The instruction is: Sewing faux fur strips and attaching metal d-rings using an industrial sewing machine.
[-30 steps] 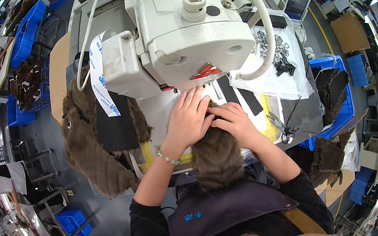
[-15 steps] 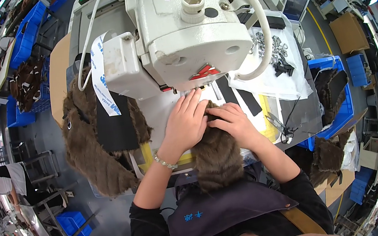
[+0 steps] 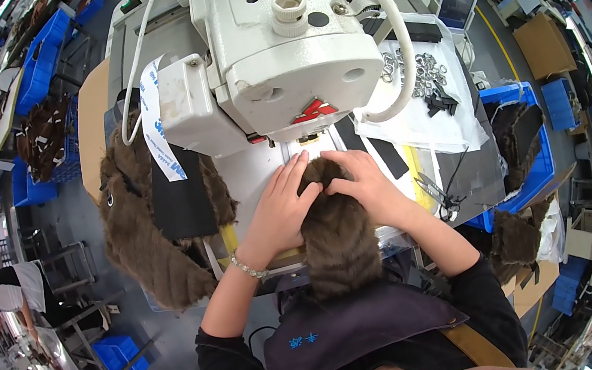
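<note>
A brown fur strip [image 3: 340, 243] lies lengthwise in front of the white sewing machine [image 3: 299, 71], its near end hanging over the table edge toward my apron. My left hand [image 3: 283, 209] grips the strip's left side near its far end, fingers pointing toward the needle area. On the other side, my right hand [image 3: 365, 189] holds the same end, thumb and fingers pressed into the fur. Both thumbs nearly meet on top. The strip's far tip sits just short of the machine's foot [image 3: 308, 138]. Its underside is hidden.
More brown fur pieces [image 3: 149, 243] with a black panel [image 3: 182, 201] lie left. Scissors [image 3: 437, 194], a black strip [image 3: 387, 157] and metal rings [image 3: 426, 76] on white sheeting [image 3: 427, 125] lie right. Beyond stands a blue crate [image 3: 538, 181] holding fur.
Both hands have drawn back slightly from the machine's foot with the fur strip. My right fingers have spread forward along its far end, and the foot area now shows.
</note>
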The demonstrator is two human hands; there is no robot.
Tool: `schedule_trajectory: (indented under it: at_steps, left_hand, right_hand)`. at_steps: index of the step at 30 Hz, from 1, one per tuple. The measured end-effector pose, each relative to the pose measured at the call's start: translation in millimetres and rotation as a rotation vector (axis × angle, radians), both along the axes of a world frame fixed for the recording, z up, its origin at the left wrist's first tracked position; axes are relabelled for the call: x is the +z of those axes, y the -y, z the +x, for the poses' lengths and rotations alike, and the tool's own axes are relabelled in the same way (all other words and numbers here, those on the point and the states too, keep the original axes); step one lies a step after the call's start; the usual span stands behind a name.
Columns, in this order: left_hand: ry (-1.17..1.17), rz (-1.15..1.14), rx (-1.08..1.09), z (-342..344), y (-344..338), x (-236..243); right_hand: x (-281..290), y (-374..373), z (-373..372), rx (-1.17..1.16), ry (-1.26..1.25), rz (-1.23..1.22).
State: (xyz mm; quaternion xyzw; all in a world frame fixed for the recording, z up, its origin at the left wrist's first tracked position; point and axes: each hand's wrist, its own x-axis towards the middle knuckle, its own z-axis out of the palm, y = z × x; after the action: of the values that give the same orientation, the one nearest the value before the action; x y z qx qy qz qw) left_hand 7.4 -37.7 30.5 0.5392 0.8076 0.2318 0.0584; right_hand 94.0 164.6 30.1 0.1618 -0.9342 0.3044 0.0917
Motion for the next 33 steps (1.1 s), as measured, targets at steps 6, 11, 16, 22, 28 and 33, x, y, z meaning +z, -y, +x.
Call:
schedule_trajectory:
  at_steps: [6,11,16,22,28,33]
  left_hand:
    - [-0.141,0.029,0.006,6,-6,-21]
    - [-0.303,0.022,0.017,19,-6,-26]
    - [-0.388,0.014,0.010,19,-4,-27]
    - [-0.425,0.005,-0.021,18,-4,-27]
    - [-0.420,0.028,-0.021,10,-5,-17]
    - [-0.424,0.087,0.023,-4,-13,-13]
  right_hand:
    - [2,-8,-14,0.152,0.054,0.099]
    - [-10,-6,-11,0.167,-0.065,0.279]
    - [-16,3,-5,0.140,-0.239,0.418]
    - [-18,2,-3,0.134,-0.332,0.438]
    - [-9,0,-9,0.119,-0.390,0.423]
    - [-5,-3,-20,0.045,-0.418,0.419]
